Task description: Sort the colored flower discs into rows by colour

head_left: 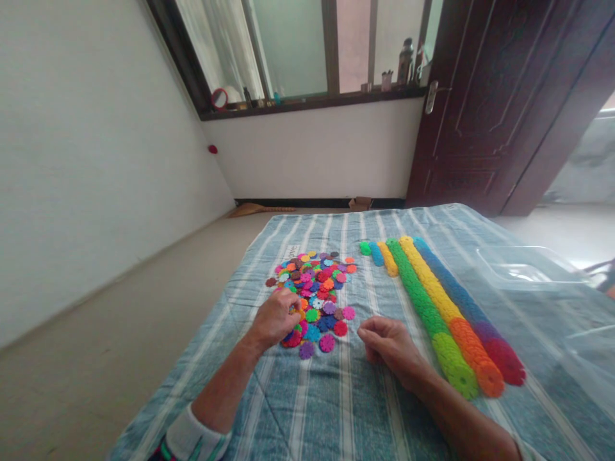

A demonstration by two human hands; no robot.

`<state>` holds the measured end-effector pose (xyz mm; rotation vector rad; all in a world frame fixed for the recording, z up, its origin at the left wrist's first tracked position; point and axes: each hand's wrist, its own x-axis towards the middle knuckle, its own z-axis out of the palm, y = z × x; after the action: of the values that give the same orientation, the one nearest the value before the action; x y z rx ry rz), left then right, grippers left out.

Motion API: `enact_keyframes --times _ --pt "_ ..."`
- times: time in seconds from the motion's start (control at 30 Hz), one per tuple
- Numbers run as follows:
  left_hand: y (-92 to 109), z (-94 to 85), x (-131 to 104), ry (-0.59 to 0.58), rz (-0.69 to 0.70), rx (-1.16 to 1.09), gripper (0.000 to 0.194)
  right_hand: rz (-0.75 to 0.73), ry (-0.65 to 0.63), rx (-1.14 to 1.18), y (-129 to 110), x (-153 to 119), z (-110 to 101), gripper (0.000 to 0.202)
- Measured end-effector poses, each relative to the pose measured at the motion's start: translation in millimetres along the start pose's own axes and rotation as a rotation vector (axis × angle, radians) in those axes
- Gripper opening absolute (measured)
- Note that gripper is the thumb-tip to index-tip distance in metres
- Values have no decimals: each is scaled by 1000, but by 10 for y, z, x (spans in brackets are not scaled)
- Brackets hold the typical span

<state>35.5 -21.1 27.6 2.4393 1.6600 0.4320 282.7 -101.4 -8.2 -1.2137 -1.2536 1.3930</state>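
Curling over loose discs (pixel 312 315) on striped cloth (pixel 327 410): my left hand (pixel 275 318), grip indeterminable. Right hand (pixel 391 346): fingertips together, nothing visible between. Stacked rows (pixel 419 299): rightward, apart, presumably avoiding mixing.

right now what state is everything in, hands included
loose notched discs: scattered in a mixed-colour heap
left hand: fingers curled at the heap, grip contents unclear
right hand: curled, nothing visible held
three long disc rows: lined up side by side, colour-banded
three short disc rows: one colour each
striped cloth: spread out, creased
clear plastic box: open-topped
door: appears swung open
dark bottle: upright
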Motion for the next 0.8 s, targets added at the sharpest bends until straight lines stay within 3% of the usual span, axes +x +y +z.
enact_keyframes --times 0.2,0.37,0.47,0.63,0.8 --pt "100 -79 17 8 0 -267 10 -4 -2 38 17 24 7 25" --pt "360 -50 215 10 13 -409 13 2 -4 59 7 39 8 25" --pt "599 109 462 -6 70 -465 12 7 10 79 -5 40 9 27" --pt "1014 564 967 -39 100 -524 11 -14 13 97 -29 45 4 28" --pt "1327 926 1377 -34 41 -531 15 -3 11 118 -34 64 8 26"
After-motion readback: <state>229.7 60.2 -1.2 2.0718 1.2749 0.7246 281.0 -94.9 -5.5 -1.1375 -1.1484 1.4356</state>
